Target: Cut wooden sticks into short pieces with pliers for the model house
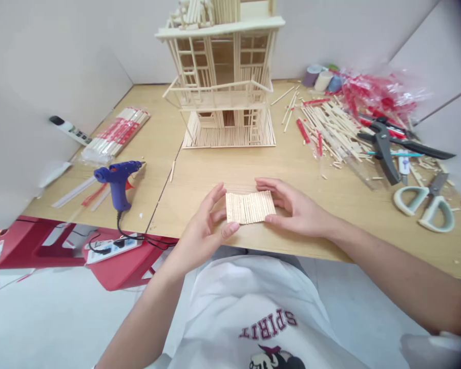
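Note:
A small panel of short wooden sticks (250, 207), laid side by side, is held between my two hands near the table's front edge. My left hand (205, 225) grips its left end, the thumb on the lower left corner and the fingers around the far side. At the right end my right hand (292, 207) has its thumb on the near corner and its fingers curled along the edge. Beyond the hands stands a model house (225, 77) built from similar sticks, on a slatted base. A blue glue gun (119, 179) stands to the left of my left hand.
Packed chopsticks (117, 133) lie at the left. On the right are loose sticks (326, 123), black cutters (386, 148), scissors (426, 202), thread spools (322, 79) and red plastic wrapping (380, 97). A power strip (113, 248) rests on a red stool (115, 271) below the table.

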### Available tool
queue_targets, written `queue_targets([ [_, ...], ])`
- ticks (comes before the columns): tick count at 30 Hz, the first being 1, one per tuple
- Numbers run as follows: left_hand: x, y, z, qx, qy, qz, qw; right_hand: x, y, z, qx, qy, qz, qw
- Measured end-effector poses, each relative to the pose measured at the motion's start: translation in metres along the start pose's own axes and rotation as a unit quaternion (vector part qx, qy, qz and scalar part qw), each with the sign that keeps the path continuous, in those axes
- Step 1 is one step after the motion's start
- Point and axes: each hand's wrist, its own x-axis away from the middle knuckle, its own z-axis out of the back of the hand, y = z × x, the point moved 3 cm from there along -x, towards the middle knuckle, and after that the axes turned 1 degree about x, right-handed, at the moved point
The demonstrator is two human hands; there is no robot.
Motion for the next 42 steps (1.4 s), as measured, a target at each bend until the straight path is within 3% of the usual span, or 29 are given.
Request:
queue_targets([
  [5,-0.001,0.0,-0.002,0.062,0.001,0.039,0.997,-0.002,-0.001,-0.003,-0.085,0.014,-0.015,0.996],
  [16,-0.002,-0.013,-0.002,0.146,0.037,0.065,0.986,-0.003,-0.003,0.001,-0.141,0.045,-0.028,0.989],
  [28,-0.003,-0.014,-0.02,0.297,0.036,0.119,0.947,-0.004,-0.01,-0.006,-0.257,0.077,-0.112,0.957],
  [33,-0.004,-0.013,-0.023,0.341,0.001,0.14,0.93,-0.007,-0.017,-0.004,-0.256,0.086,-0.121,0.955],
  [42,-0.008,0.001,-0.026,0.41,-0.041,0.109,0.905,-0.018,-0.04,-0.006,-0.234,0.099,-0.1,0.962],
])
